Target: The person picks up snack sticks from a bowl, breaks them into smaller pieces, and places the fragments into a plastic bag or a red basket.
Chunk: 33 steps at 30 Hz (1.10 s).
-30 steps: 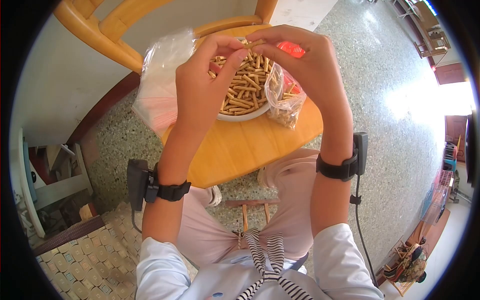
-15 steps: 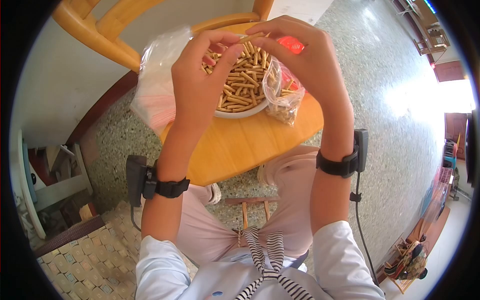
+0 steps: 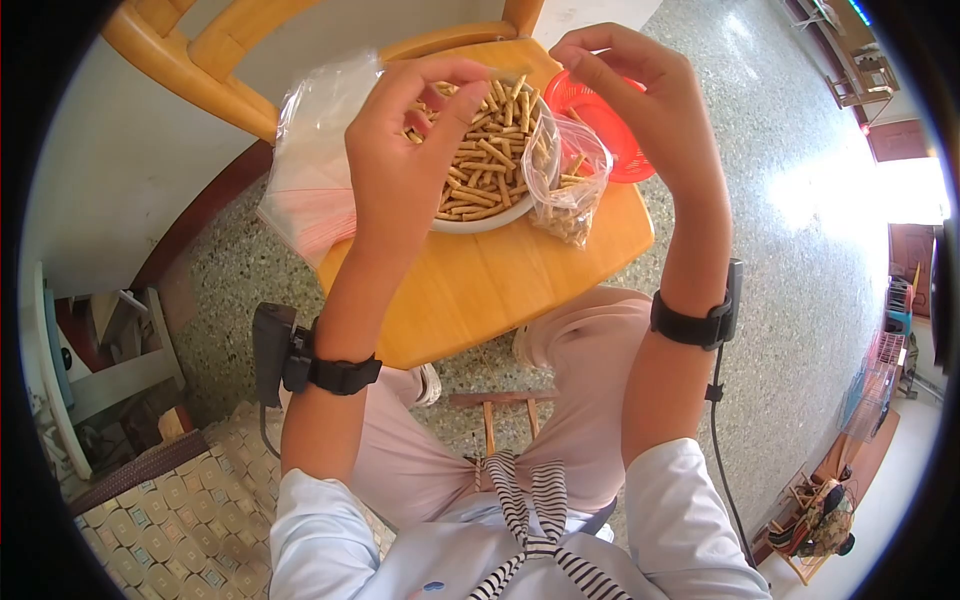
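Observation:
A white bowl (image 3: 485,228) heaped with short tan-brown sticks (image 3: 485,165) stands on a wooden chair seat (image 3: 480,285). Over the bowl's left side, my left hand (image 3: 405,130) has thumb and index finger close together; a blurred stick (image 3: 512,76) reaches rightward from their tips. My right hand (image 3: 650,90) hangs above a red plastic basket (image 3: 625,150), thumb and index pinched; whatever is between them cannot be made out. Leaning against the bowl's right side is an open clear plastic bag (image 3: 568,190) with some sticks and pieces inside.
Flat clear zip bags (image 3: 310,170) with a red line lie at the seat's left edge. The chair's backrest (image 3: 230,80) rises at the far left. My knees flank the seat's front, with a small wooden stool (image 3: 505,400) between my legs.
My right hand has moved right, away from my left hand and the stick they both touched, uncovering the red basket. My left hand has stayed nearly in place.

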Tool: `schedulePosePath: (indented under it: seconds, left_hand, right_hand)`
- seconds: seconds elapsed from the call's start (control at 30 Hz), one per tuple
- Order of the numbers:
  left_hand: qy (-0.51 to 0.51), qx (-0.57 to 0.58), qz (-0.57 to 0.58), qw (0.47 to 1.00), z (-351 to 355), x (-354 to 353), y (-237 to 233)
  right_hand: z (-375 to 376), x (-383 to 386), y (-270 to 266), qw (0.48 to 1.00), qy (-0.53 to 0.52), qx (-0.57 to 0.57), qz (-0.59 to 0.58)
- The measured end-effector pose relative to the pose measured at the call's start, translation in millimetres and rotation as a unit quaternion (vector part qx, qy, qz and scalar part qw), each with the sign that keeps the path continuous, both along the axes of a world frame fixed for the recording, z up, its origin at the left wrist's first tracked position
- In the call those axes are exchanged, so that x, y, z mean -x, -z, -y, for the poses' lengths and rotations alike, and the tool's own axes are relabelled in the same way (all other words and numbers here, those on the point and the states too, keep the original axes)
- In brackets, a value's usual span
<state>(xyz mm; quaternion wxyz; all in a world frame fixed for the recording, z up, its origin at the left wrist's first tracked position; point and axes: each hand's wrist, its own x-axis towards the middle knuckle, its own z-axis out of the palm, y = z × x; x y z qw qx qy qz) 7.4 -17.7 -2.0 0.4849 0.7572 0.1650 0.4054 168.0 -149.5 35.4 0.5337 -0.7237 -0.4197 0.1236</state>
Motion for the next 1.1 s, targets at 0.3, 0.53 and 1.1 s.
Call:
schedulePosePath:
  seconds: [0.3, 0.53, 1.1]
  left_hand:
    - [0.053, -0.16, -0.102, 0.981, 0.8, -0.8, 6.7]
    - [0.075, -0.317, -0.264, 0.908, -28.8, 13.7, 30.9]
    - [0.041, -0.212, -0.275, 0.937, -17.7, 10.5, 11.6]
  right_hand:
    - [-3.9, 5.5, 15.5, 0.994, -0.033, 0.064, 0.082]
    - [-8.3, 12.6, 23.9, 0.979, -0.062, 0.145, 0.126]
    - [-10.6, 15.2, 24.3, 0.976, -0.047, 0.17, 0.131]
